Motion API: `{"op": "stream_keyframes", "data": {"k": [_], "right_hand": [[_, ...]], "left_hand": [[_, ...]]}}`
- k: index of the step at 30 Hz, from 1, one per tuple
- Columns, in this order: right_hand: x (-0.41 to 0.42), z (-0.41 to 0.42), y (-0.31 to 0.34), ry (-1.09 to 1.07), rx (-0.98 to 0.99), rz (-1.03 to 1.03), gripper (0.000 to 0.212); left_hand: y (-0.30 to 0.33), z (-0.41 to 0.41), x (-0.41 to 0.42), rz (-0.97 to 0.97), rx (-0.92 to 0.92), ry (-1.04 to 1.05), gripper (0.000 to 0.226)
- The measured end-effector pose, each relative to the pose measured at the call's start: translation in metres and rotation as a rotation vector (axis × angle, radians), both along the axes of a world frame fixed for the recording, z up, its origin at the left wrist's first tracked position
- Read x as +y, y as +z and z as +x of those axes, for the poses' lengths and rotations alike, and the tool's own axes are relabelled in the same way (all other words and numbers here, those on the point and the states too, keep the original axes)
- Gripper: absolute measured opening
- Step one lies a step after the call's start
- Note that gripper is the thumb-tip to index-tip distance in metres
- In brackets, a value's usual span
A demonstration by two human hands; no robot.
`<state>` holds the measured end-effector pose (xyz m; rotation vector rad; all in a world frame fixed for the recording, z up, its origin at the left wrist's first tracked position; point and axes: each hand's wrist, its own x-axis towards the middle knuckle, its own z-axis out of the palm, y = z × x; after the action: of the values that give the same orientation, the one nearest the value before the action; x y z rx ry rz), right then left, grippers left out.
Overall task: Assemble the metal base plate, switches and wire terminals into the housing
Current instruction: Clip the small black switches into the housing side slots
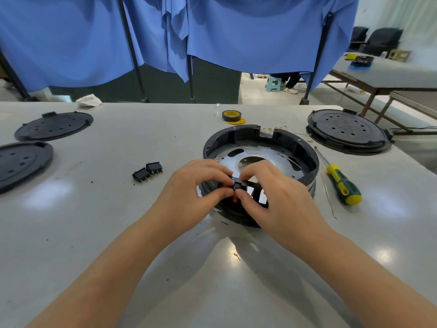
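A round black housing (293, 144) sits on the grey table, with the shiny metal base plate (267, 155) lying inside it. At its near wall, my left hand (189, 192) and my right hand (276, 192) both pinch a small black switch (237, 185) with a red part, held at the rectangular slots in the housing's front. My fingers hide most of the switch. Two more black switches (147, 174) lie on the table to the left. Wire terminals (281, 128) with thin leads lie behind the housing's far rim.
A yellow-green screwdriver (343, 183) lies right of the housing. A tape roll (231, 115) stands behind it. Black round covers lie at the far left (54, 125), near left (21, 162) and far right (347, 131). Blue curtains hang behind the table.
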<state>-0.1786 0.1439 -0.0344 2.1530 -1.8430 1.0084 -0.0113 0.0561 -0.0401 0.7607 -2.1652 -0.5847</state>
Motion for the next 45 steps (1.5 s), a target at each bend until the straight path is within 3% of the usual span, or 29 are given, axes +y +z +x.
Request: {"op": "stream_keyframes", "data": {"k": [3, 6, 17, 28, 40, 45], "right_hand": [[0.001, -0.002, 0.000, -0.033, -0.055, 0.061, 0.034], [0.001, -0.003, 0.000, -0.034, -0.033, 0.088, 0.029], [-0.004, -0.003, 0.005, -0.031, -0.107, 0.081, 0.016], [0.003, -0.004, 0.003, -0.045, 0.054, 0.131, 0.030], [0.002, 0.003, 0.003, -0.147, 0.026, 0.141, 0.030], [0.001, 0.002, 0.001, -0.159, -0.048, 0.107, 0.020]], "left_hand": [[-0.002, 0.001, -0.001, -0.011, -0.040, 0.014, 0.029], [-0.005, 0.000, -0.002, -0.030, -0.116, -0.030, 0.041], [0.003, -0.005, -0.006, 0.002, -0.082, 0.002, 0.021], [-0.008, -0.002, -0.005, -0.072, -0.107, -0.024, 0.040], [-0.007, -0.005, -0.005, -0.126, -0.085, -0.005, 0.033], [-0.004, -0.005, -0.004, -0.121, -0.052, 0.005, 0.022]]}}
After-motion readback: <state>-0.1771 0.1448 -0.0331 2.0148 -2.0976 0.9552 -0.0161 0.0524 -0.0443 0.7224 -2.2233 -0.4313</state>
